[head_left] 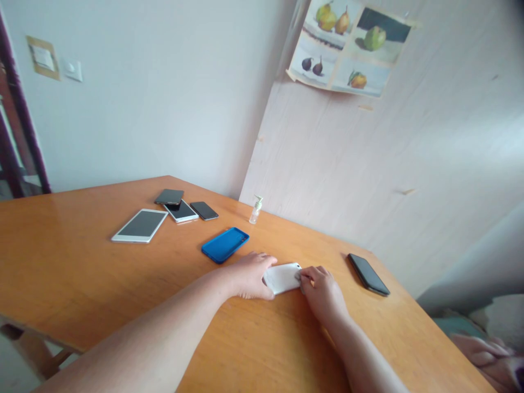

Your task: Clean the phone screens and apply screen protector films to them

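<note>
A white smartphone (282, 278) is face down at the middle of the table, its small dark camera at the far right corner. My left hand (256, 275) grips its left end, thumb on the near side and fingers on the far side. Against the right end, my right hand (323, 289) is closed, thumb and fingertips pinched together. Whatever those fingertips hold, if anything, is too small to make out. Just beyond my left hand rests an empty blue phone case (225, 244), inner side up.
Toward the back left are a white tablet (141, 226), a white phone (183, 212) and dark phones (204, 210). A clear pump bottle (255, 210) stands near the wall. Another dark phone (368, 274) lies right, by the wooden table's (245, 349) edge.
</note>
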Demonstrator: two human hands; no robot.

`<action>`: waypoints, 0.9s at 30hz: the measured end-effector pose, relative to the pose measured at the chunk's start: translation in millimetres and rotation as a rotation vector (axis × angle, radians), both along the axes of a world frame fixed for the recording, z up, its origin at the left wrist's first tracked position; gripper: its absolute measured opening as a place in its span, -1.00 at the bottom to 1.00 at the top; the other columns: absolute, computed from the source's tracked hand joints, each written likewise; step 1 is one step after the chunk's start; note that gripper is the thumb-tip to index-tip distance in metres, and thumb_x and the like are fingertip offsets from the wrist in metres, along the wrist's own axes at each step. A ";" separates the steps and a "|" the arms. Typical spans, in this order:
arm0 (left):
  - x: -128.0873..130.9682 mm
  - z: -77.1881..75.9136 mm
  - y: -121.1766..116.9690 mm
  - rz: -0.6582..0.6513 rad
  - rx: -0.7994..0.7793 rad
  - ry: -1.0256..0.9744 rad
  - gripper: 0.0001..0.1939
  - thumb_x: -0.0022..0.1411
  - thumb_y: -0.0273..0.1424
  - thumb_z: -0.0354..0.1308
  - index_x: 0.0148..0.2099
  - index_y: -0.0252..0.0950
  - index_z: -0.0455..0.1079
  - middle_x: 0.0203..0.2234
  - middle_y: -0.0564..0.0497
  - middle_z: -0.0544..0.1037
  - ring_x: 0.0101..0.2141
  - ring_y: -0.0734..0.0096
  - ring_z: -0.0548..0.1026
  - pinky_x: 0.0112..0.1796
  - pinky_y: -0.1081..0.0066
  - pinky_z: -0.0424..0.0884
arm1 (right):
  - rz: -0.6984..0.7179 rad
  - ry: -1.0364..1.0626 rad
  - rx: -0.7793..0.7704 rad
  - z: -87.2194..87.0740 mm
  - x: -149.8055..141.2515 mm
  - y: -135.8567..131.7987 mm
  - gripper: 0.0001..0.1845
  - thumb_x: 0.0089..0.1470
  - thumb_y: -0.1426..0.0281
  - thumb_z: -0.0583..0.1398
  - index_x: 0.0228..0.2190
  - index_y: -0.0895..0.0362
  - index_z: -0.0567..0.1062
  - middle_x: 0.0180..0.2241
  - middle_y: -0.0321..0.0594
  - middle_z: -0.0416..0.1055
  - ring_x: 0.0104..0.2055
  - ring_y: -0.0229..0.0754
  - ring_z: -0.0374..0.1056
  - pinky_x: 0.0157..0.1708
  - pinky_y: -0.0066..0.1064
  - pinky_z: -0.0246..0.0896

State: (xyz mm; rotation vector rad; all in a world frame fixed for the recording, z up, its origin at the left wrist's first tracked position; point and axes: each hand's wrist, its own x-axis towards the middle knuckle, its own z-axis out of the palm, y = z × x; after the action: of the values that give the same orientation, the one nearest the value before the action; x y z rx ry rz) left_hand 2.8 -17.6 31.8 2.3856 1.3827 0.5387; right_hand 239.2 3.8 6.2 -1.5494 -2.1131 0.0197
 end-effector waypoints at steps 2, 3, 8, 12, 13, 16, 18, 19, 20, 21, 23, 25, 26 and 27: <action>0.7 -0.1 -0.2 -0.001 0.016 0.002 -0.33 -0.10 -0.14 0.28 0.09 -0.15 0.29 0.00 -0.06 0.46 0.02 0.05 0.39 -0.04 0.25 0.35 | 0.057 -0.002 0.005 2.9 -7.4 -7.5 -0.79 0.13 0.44 0.10 -0.33 0.05 0.55 -0.30 -0.17 0.45 -0.18 -0.12 0.33 -0.17 -0.35 0.18; 1.1 -0.6 0.0 -0.002 0.028 0.004 -0.36 -0.10 -0.15 0.28 0.07 -0.15 0.30 -0.02 -0.06 0.47 0.01 0.05 0.40 -0.06 0.26 0.36 | 0.123 0.002 -0.001 5.2 -14.4 -13.6 -0.79 0.13 0.45 0.10 -0.32 0.05 0.55 -0.28 -0.18 0.46 -0.17 -0.12 0.33 -0.15 -0.35 0.18; 2.5 -4.4 2.4 -0.024 0.072 0.007 -0.51 -0.08 -0.24 0.24 -0.03 -0.16 0.34 -0.15 -0.04 0.51 -0.10 0.09 0.46 -0.15 0.29 0.39 | 0.388 -0.005 -0.039 13.2 -42.1 -33.9 -0.74 0.15 0.45 0.09 -0.21 -0.02 0.53 -0.15 -0.24 0.50 -0.09 -0.14 0.33 -0.09 -0.33 0.18; 1.5 -5.0 2.3 -0.026 0.067 -0.009 -0.44 -0.08 -0.17 0.26 0.01 -0.16 0.33 -0.12 -0.05 0.50 -0.07 0.07 0.44 -0.13 0.29 0.39 | 0.145 -0.047 -0.041 6.9 -23.5 -16.1 -0.76 0.17 0.39 0.09 -0.22 -0.04 0.55 -0.13 -0.23 0.51 -0.02 -0.08 0.32 -0.04 -0.22 0.18; 1.4 -4.9 2.0 -0.023 0.063 -0.007 -0.41 -0.09 -0.16 0.26 0.03 -0.16 0.31 -0.09 -0.06 0.49 -0.06 0.07 0.44 -0.12 0.28 0.38 | 0.063 -0.060 -0.050 4.9 -17.1 -11.1 -0.75 0.18 0.36 0.08 -0.21 -0.04 0.54 -0.08 -0.23 0.50 0.04 -0.04 0.30 -0.02 -0.17 0.17; 2.0 -4.4 1.3 -0.020 0.057 0.000 -0.37 -0.10 -0.16 0.27 0.05 -0.17 0.30 -0.05 -0.06 0.48 -0.04 0.06 0.43 -0.09 0.27 0.37 | -0.006 -0.104 -0.090 2.7 -9.6 -8.0 -0.72 0.21 0.33 0.05 -0.15 -0.05 0.52 0.08 -0.26 0.40 0.24 0.03 0.14 0.08 -0.06 0.10; 2.7 -4.0 0.9 -0.026 0.069 0.001 -0.41 -0.10 -0.17 0.26 0.02 -0.17 0.31 -0.09 -0.05 0.50 -0.06 0.08 0.44 -0.12 0.28 0.38 | 0.117 -0.135 -0.101 4.8 -17.6 -16.5 -0.70 0.22 0.35 0.03 -0.10 -0.05 0.49 0.11 -0.28 0.38 0.30 0.00 0.05 0.15 -0.09 0.05; 3.0 -3.9 0.8 -0.025 0.076 0.005 -0.46 -0.08 -0.18 0.25 -0.01 -0.16 0.32 -0.12 -0.04 0.51 -0.08 0.09 0.45 -0.14 0.30 0.38 | 0.201 -0.152 -0.098 6.3 -24.1 -22.3 -0.68 0.23 0.36 0.02 -0.06 -0.06 0.47 0.11 -0.29 0.37 0.31 -0.02 0.02 0.18 -0.11 0.02; 3.1 -3.8 0.7 -0.022 0.084 0.013 -0.52 -0.07 -0.20 0.23 -0.04 -0.16 0.33 -0.15 -0.03 0.52 -0.10 0.10 0.46 -0.17 0.31 0.39 | 0.277 -0.168 -0.094 7.8 -30.6 -27.8 -0.65 0.24 0.37 0.00 -0.01 -0.07 0.44 0.13 -0.30 0.36 0.33 -0.04 0.00 0.21 -0.11 -0.03; 3.2 -3.8 0.5 -0.018 0.090 0.021 -0.57 -0.05 -0.23 0.21 -0.07 -0.16 0.33 -0.17 -0.03 0.52 -0.12 0.11 0.47 -0.20 0.32 0.39 | 0.333 -0.184 -0.094 8.8 -36.2 -32.0 -0.61 0.25 0.37 -0.02 0.05 -0.09 0.40 0.16 -0.31 0.33 0.34 -0.05 -0.04 0.24 -0.08 -0.08; 2.9 -3.9 0.3 -0.015 0.096 0.027 -0.59 -0.03 -0.25 0.19 -0.08 -0.15 0.33 -0.19 -0.02 0.53 -0.14 0.12 0.48 -0.21 0.33 0.38 | 0.364 -0.209 -0.122 9.0 -41.2 -33.8 -0.56 0.28 0.33 -0.05 0.14 -0.14 0.32 0.21 -0.34 0.26 0.37 -0.03 -0.11 0.28 0.04 -0.22; 2.3 -4.1 0.2 -0.018 0.095 0.016 -0.50 -0.05 -0.23 0.21 -0.01 -0.15 0.31 -0.14 -0.03 0.52 -0.11 0.12 0.47 -0.17 0.32 0.38 | 0.290 -0.222 -0.175 6.5 -36.2 -26.7 -0.54 0.30 0.26 -0.07 0.18 -0.15 0.27 0.24 -0.31 0.22 0.38 0.04 -0.17 0.26 0.20 -0.31; 2.1 -4.1 0.2 -0.021 0.089 0.011 -0.45 -0.06 -0.20 0.23 0.03 -0.15 0.29 -0.10 -0.04 0.52 -0.08 0.11 0.46 -0.15 0.32 0.38 | 0.229 -0.225 -0.199 4.6 -31.0 -21.2 -0.53 0.30 0.22 -0.08 0.19 -0.14 0.27 0.25 -0.29 0.20 0.38 0.07 -0.19 0.24 0.26 -0.33; 2.0 -4.2 0.2 -0.018 0.081 0.009 -0.40 -0.07 -0.18 0.24 0.06 -0.16 0.28 -0.07 -0.05 0.51 -0.06 0.10 0.45 -0.13 0.31 0.38 | 0.163 -0.225 -0.218 2.7 -25.2 -15.7 -0.52 0.30 0.19 -0.09 0.20 -0.12 0.26 0.26 -0.26 0.18 0.38 0.09 -0.20 0.22 0.31 -0.34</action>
State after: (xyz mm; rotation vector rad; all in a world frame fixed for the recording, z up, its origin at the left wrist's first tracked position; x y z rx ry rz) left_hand 4.9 -17.4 27.6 2.4645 1.3658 0.5902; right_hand 214.0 -11.9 8.9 -1.5571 -2.4818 0.1425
